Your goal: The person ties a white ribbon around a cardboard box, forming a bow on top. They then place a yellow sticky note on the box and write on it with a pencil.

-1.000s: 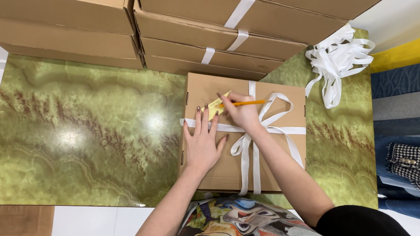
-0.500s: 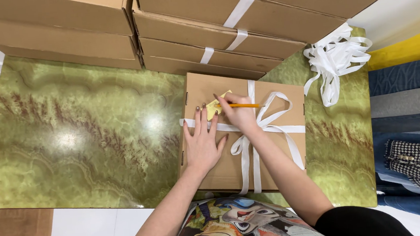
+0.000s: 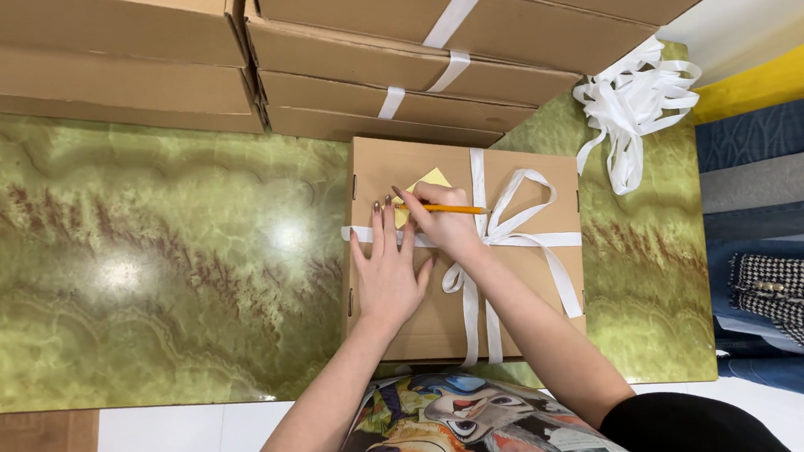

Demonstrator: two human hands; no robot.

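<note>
At the center of the frame I see my left hand (image 3: 389, 280) pressed flat, fingers spread, on a ribboned cardboard box (image 3: 465, 240). My right hand (image 3: 447, 222) grips a yellow pencil (image 3: 453, 209), its tip on a yellow note (image 3: 423, 189) stuck to the box lid.

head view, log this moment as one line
left hand: flat on ribboned cardboard box | right hand: pencil on yellow note
</note>
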